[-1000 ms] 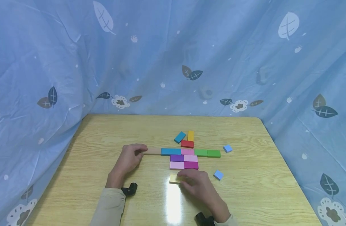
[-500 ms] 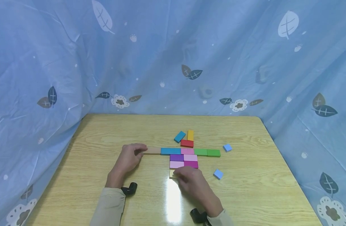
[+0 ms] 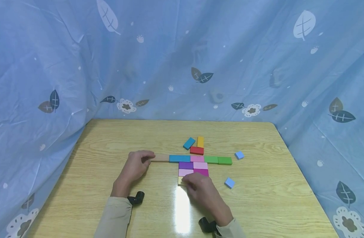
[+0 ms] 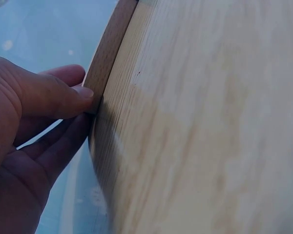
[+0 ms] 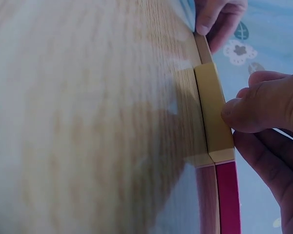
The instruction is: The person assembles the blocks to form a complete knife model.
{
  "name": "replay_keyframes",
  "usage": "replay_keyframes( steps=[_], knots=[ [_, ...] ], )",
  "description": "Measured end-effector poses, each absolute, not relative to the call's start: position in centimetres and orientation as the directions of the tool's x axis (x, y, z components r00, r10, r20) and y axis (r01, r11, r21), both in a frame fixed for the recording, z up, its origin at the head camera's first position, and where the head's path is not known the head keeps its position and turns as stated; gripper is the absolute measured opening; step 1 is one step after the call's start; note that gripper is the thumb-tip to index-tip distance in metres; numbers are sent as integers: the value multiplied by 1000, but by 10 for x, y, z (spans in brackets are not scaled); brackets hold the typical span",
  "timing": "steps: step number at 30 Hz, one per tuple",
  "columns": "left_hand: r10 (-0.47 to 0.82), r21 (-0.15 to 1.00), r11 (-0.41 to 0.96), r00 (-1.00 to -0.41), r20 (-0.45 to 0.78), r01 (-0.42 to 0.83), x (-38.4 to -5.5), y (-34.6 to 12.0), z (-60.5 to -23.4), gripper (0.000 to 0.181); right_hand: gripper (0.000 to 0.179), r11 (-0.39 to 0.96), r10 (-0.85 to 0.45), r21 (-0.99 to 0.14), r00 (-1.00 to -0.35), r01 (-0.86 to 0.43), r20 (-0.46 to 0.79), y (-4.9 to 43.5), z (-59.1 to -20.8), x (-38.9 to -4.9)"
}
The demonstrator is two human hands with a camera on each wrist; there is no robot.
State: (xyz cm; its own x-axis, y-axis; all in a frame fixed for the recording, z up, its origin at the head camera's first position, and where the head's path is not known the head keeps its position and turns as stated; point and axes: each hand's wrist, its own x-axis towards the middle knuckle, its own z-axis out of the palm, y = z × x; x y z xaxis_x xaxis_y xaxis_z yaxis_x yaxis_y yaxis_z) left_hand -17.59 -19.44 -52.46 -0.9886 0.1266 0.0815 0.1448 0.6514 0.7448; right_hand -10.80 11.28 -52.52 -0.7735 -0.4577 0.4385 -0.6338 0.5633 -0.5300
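Note:
My left hand [image 3: 136, 166] pinches the outer end of a tan wooden block [image 3: 161, 158] at the left of a long row. In the left wrist view the thumb [image 4: 78, 100] lies against that block's end. My right hand [image 3: 205, 190] holds a pale yellow block [image 5: 216, 112] between thumb and fingers. This block lies flat against the near side of a light pink block [image 3: 186, 172] and a magenta block [image 3: 201, 172]. Its right part is hidden by the hand in the head view.
The row continues with blue [image 3: 179, 158], pink [image 3: 197, 158] and green blocks [image 3: 211, 160]. A red block [image 3: 196, 150], an orange block [image 3: 200, 141] and a tilted blue block [image 3: 189, 143] lie behind. Two small light-blue blocks [image 3: 239, 155] are at the right. A patterned curtain [image 3: 170, 66] surrounds the table.
My right hand has pushed the pale yellow block away from me, closing the gap to the pink and magenta blocks. The left hand has stayed in place.

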Motion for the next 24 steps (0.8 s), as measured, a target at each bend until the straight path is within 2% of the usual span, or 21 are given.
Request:
replay_keyframes(
  steps=[24],
  knots=[
    [126,745,653,-989,72,138,-177,-195,-523,29,26,600,-476,-512,-788,-615,389,113,-521,-109]
  ],
)
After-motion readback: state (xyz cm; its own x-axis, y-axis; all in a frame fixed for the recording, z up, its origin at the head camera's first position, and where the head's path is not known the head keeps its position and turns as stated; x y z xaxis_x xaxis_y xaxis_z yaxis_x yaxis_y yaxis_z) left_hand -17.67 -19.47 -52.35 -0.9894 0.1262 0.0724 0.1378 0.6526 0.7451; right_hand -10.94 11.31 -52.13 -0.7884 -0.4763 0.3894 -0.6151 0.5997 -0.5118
